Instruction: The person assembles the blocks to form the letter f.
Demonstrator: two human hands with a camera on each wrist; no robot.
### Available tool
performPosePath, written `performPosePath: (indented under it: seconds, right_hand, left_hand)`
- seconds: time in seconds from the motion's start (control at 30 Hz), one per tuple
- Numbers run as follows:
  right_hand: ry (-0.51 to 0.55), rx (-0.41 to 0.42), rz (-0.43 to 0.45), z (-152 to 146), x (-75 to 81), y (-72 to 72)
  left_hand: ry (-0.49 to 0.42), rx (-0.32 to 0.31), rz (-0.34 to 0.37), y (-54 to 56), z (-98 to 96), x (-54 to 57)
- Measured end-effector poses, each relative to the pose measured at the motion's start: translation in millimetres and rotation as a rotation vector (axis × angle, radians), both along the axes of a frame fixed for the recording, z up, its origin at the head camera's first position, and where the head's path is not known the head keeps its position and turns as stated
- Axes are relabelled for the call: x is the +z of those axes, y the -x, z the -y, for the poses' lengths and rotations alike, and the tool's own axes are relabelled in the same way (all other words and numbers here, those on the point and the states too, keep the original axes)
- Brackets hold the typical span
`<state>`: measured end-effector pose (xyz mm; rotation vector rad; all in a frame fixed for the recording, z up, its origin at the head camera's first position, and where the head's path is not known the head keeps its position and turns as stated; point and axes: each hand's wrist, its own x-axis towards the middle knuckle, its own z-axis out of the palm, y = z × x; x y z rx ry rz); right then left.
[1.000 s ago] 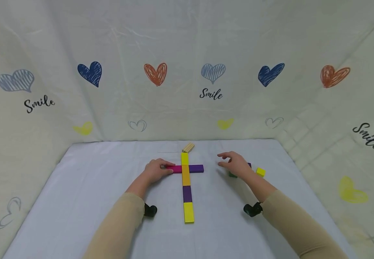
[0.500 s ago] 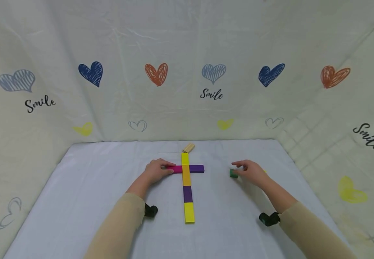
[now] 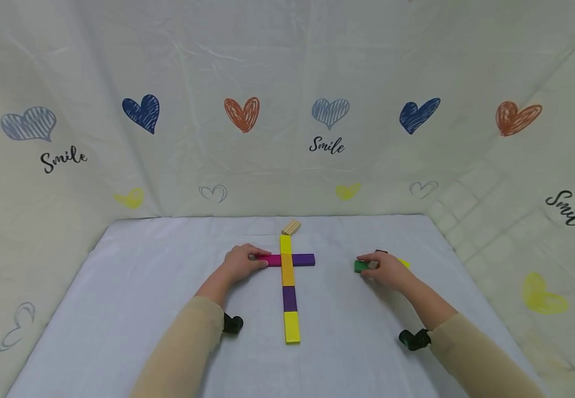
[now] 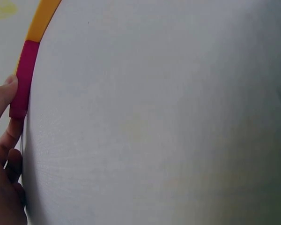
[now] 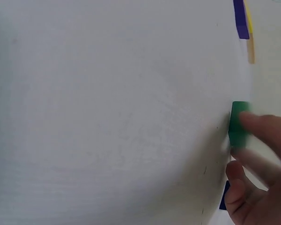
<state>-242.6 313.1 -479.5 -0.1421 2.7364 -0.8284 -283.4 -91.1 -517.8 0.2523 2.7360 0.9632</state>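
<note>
In the head view my left hand (image 3: pixel 241 262) holds the outer end of a magenta block (image 3: pixel 271 260) between thumb and fingers. The block's inner end meets an orange block (image 3: pixel 287 270), part of a flat cross. Opposite it lies a purple block (image 3: pixel 303 260). My right hand (image 3: pixel 386 271) pinches a green block (image 3: pixel 360 266) low over the cloth to the right of the cross. The right wrist view shows the thumb on the green block (image 5: pixel 239 123), with the other fingers partly blurred.
The cross's upright also has a yellow block (image 3: pixel 286 244) on top, a purple block (image 3: pixel 289 298) and another yellow block (image 3: pixel 292 327) below. Wooden pieces (image 3: pixel 291 227) lie at its far end. Behind my right hand, a yellow block (image 3: pixel 404 263) and a dark block (image 3: pixel 381 252) partly show.
My right hand has moved right, away from beside the cross, and its fingers have closed on the green block. The left hand stays on the magenta block.
</note>
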Motion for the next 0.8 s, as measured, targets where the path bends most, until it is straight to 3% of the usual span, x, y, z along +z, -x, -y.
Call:
performPosePath:
  seconds: [0.4,0.8]
  right_hand:
    - [-0.037,0.003,-0.030,-5,1.2,-1.6]
    - [-0.023,-0.001,-0.052,-3,12.7,8.4]
  left_hand:
    - [-0.004,0.010,0.005,-0.8,-0.2,0.2]
    - [-0.009,0.016,0.013,-2.7,-1.2,3.8]
